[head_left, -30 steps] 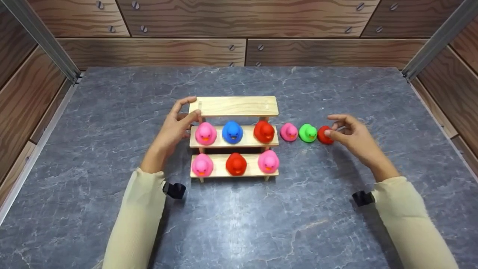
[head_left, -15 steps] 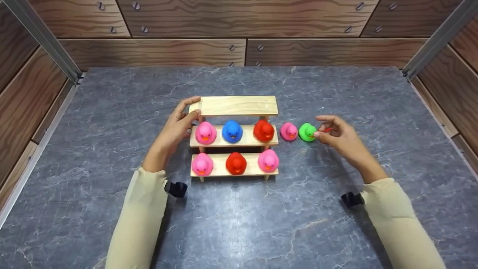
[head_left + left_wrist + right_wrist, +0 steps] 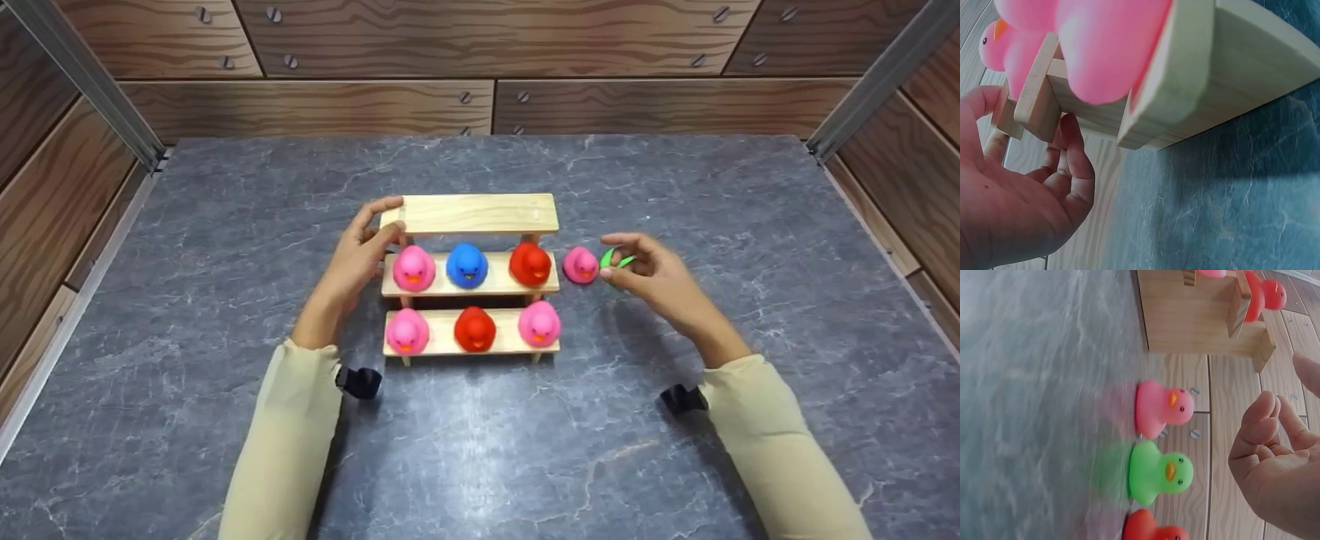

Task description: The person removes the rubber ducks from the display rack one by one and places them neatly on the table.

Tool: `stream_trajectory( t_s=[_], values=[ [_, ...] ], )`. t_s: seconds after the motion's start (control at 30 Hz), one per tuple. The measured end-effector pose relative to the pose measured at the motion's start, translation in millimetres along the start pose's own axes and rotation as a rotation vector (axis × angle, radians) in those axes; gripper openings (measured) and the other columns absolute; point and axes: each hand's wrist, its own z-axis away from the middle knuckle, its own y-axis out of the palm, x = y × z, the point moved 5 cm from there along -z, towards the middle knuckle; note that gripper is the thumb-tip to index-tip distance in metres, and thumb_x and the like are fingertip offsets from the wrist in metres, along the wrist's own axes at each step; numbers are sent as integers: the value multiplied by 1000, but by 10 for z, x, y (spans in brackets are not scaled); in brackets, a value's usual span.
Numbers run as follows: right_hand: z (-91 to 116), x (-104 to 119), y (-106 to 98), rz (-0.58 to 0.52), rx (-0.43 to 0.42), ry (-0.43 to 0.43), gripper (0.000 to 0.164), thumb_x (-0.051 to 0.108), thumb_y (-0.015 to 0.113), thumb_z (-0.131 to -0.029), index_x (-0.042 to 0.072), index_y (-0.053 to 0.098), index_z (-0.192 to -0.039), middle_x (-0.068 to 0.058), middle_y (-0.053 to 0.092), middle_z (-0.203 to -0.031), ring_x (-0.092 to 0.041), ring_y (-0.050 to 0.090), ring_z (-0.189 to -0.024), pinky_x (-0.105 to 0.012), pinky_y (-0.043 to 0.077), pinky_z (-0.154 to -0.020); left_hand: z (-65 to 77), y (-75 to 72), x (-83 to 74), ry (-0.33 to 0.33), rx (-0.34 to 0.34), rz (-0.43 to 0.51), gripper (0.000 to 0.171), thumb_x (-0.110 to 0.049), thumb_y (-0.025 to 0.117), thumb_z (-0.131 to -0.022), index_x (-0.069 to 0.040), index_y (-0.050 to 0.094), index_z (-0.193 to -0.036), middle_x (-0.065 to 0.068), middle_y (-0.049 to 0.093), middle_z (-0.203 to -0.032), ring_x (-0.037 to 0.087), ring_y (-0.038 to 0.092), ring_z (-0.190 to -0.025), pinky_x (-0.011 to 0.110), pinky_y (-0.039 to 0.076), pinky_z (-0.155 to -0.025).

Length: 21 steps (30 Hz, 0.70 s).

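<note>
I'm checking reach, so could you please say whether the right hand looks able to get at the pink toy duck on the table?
Likely yes: the right hand looks empty, hovering near the pink toy duck, with nothing visible between them.

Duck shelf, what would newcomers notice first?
Probably the lone blue duck, between a pink duck and a red duck on the middle shelf of the wooden rack. Next, the left hand, gripping the left end of the top board, and the right hand, hovering by the green duck on the table.
</note>
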Motion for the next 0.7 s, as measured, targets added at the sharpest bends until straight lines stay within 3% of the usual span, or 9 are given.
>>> stream_trajectory(
  t_s=[0.2,0.43,0.7],
  values=[
    [-30,53,122,-7,40,-14,47,8,67,-89,-1,50,-132,-1,54,-99,-3,57,-81,-18,47,-75,3,-2,7,6,7,7,43,-31,51,-99,-25,45,-141,4,55,-101,16,59,-85,25,51,-63],
    [-49,134,265,24,77,-51,47,4,69,-87,-1,53,-131,-9,53,-102,-8,56,-83,-17,49,-74,-1,-1,14,18,3,16,43,-30,52,-99,-24,45,-141,3,55,-99,15,58,-85,23,48,-60],
    [-82,212,418,46,115,-84,47,6,71,-85,-1,54,-129,-3,52,-97,-10,52,-82,-18,45,-73,-4,6,27,24,4,40,43,-28,51,-98,-23,45,-141,3,55,-97,13,58,-78,20,44,-55]
  ],
)
